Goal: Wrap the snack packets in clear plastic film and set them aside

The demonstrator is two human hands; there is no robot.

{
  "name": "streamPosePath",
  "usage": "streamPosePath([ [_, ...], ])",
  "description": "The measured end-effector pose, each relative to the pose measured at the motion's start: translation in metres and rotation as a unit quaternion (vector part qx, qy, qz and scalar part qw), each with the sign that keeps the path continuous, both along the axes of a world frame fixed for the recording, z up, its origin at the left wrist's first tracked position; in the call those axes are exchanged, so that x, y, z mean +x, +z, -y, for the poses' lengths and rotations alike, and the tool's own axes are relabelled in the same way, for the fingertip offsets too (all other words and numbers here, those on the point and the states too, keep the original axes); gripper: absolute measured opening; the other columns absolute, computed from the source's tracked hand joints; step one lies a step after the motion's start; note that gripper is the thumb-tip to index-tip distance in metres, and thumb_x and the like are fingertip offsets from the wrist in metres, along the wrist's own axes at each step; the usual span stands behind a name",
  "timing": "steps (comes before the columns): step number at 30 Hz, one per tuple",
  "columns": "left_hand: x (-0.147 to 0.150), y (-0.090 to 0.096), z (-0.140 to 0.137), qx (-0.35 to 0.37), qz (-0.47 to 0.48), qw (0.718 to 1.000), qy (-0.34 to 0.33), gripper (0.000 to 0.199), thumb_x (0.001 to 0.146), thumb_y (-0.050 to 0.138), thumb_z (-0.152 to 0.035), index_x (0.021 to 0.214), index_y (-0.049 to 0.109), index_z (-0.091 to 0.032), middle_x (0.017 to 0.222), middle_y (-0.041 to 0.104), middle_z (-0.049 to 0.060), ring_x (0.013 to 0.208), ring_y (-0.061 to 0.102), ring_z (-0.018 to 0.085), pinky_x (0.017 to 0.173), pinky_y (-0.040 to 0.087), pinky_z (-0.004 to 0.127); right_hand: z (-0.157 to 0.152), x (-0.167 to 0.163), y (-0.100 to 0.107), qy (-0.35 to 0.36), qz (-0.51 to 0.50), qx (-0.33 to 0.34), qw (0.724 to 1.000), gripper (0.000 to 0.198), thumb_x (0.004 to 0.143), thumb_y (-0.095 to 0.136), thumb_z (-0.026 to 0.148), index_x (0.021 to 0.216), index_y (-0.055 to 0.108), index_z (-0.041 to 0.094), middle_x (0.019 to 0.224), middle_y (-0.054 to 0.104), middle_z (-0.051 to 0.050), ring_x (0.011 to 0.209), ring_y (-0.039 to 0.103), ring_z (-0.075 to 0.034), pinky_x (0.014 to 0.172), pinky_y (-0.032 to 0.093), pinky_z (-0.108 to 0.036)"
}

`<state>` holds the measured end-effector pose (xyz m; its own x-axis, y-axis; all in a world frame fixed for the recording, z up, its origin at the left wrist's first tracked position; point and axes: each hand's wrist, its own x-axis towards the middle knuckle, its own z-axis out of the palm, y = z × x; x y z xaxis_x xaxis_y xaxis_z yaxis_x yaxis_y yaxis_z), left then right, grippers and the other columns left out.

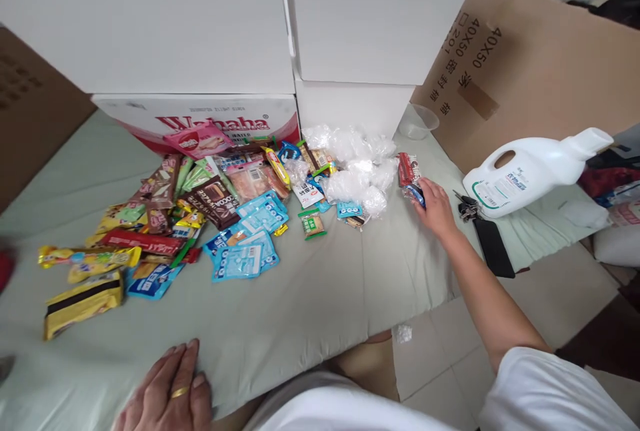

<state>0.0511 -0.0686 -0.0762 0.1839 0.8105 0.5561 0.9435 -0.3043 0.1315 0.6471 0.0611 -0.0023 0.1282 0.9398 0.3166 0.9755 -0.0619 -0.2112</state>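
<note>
My left hand (167, 391) lies flat on the pale green cloth (310, 324) at the lower left, holding nothing, with a gold ring on one finger. At the right side of the cloth, my right hand (436, 208) has its fingers closed at a small blue-wrapped snack packet (415, 195); its fingertips are partly hidden. Just beyond it lies a red-wrapped snack packet (405, 170). To its left are crumpled clear plastic bags (367, 174). A green-and-clear snack packet (313, 223) and light blue pouches (240, 261) lie nearer the middle.
A heap of wrapped snacks (165, 194) covers the left of the cloth. White boxes (195, 24) and a Wahaha carton (145, 114) stand behind. At right are a white detergent bottle (530, 174), keys (467, 208), a black phone-like slab (493, 248), a clear bowl (419, 122) and cardboard (550, 64).
</note>
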Motion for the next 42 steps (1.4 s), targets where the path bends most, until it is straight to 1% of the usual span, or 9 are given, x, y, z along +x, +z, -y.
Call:
streamPosePath([
  [6, 0.002, 0.003, -0.002, 0.023, -0.034, 0.999, -0.005, 0.073, 0.089, 0.062, -0.021, 0.159, 0.044, -0.028, 0.133, 0.072, 0.013, 0.111, 0.073, 0.034, 0.087, 0.053, 0.041, -0.020, -0.041, 0.017, -0.034, -0.008, 0.066, 0.997, 0.040, 0.102, 0.043, 0.040, 0.117, 0.071, 0.016, 0.127, 0.068, -0.019, 0.120, 0.058, -0.033, 0.105, 0.043, -0.047],
  [15, 0.005, 0.006, -0.004, 0.032, -0.036, 0.999, -0.011, 0.069, 0.091, 0.062, -0.019, 0.158, 0.046, -0.025, 0.129, 0.073, 0.015, 0.108, 0.073, 0.034, 0.082, 0.051, 0.041, -0.015, -0.104, 0.011, -0.083, -0.191, 0.003, 0.978, 0.029, 0.090, 0.061, 0.047, 0.075, 0.060, 0.022, 0.074, 0.066, -0.004, 0.073, 0.057, -0.020, 0.066, 0.040, -0.030],
  [17, 0.004, 0.009, -0.003, 0.010, -0.013, 1.000, -0.004, 0.058, 0.092, 0.062, -0.022, 0.150, 0.055, -0.023, 0.128, 0.073, 0.016, 0.107, 0.072, 0.035, 0.084, 0.052, 0.043, -0.004, -0.102, 0.017, -0.074, -0.342, 0.064, 0.935, 0.031, 0.088, 0.065, 0.051, 0.076, 0.058, 0.023, 0.070, 0.061, -0.001, 0.065, 0.053, -0.017, 0.060, 0.038, -0.028],
  [21, 0.016, 0.032, -0.006, -0.079, 0.139, 0.986, -0.037, 0.028, 0.096, 0.057, -0.027, 0.119, 0.071, -0.021, 0.118, 0.072, 0.014, 0.108, 0.070, 0.031, 0.092, 0.054, 0.044, 0.023, -0.109, 0.022, -0.059, -0.685, 0.056, 0.724, 0.040, 0.070, 0.083, 0.049, 0.079, 0.053, 0.025, 0.064, 0.052, 0.007, 0.052, 0.046, -0.009, 0.046, 0.030, -0.020],
  [24, 0.056, 0.059, -0.015, -0.216, 0.286, 0.924, -0.133, 0.019, 0.096, 0.058, -0.031, 0.106, 0.073, -0.025, 0.102, 0.074, 0.007, 0.092, 0.072, 0.023, 0.080, 0.057, 0.035, 0.040, -0.135, 0.013, -0.067, -0.788, 0.025, 0.612, 0.045, 0.059, 0.091, 0.035, 0.077, 0.052, 0.023, 0.063, 0.051, 0.009, 0.048, 0.043, -0.006, 0.041, 0.029, -0.016],
  [28, 0.141, 0.084, -0.042, -0.449, 0.468, 0.744, -0.162, 0.041, 0.087, 0.068, -0.047, 0.119, 0.066, -0.021, 0.105, 0.072, 0.009, 0.079, 0.069, 0.020, 0.053, 0.051, 0.027, 0.066, -0.192, -0.003, -0.088, -0.836, 0.009, 0.542, 0.045, 0.058, 0.092, 0.032, 0.077, 0.053, 0.022, 0.066, 0.055, 0.008, 0.045, 0.035, -0.003, 0.038, 0.025, -0.014],
  [32, 0.201, 0.084, -0.073, -0.500, 0.567, 0.631, -0.173, 0.052, 0.073, 0.078, -0.046, 0.114, 0.066, -0.018, 0.102, 0.072, 0.008, 0.070, 0.065, 0.016, 0.050, 0.045, 0.025, 0.093, -0.236, -0.008, -0.106, -0.819, -0.058, 0.561, 0.047, 0.062, 0.093, 0.046, 0.078, 0.057, 0.020, 0.061, 0.055, 0.007, 0.042, 0.030, -0.002, 0.036, 0.018, -0.013],
  [38, 0.182, 0.069, -0.083, -0.497, 0.590, 0.620, -0.144, 0.022, 0.072, 0.074, -0.038, 0.081, 0.068, -0.019, 0.062, 0.059, -0.005, 0.054, 0.049, 0.010, 0.054, 0.037, 0.024, 0.109, -0.211, 0.005, -0.144, -0.787, -0.034, 0.599, 0.048, 0.058, 0.094, 0.042, 0.077, 0.056, 0.021, 0.054, 0.049, 0.009, 0.040, 0.029, -0.002, 0.036, 0.019, -0.013],
  [42, 0.157, 0.065, -0.083, -0.491, 0.659, 0.561, -0.102, 0.019, 0.067, 0.076, -0.032, 0.076, 0.065, -0.019, 0.065, 0.061, -0.004, 0.060, 0.051, 0.010, 0.058, 0.040, 0.023, 0.100, -0.178, 0.020, -0.143, -0.777, 0.048, 0.611, 0.048, 0.059, 0.092, 0.039, 0.077, 0.051, 0.023, 0.056, 0.047, 0.010, 0.042, 0.028, -0.003, 0.037, 0.018, -0.013],
])
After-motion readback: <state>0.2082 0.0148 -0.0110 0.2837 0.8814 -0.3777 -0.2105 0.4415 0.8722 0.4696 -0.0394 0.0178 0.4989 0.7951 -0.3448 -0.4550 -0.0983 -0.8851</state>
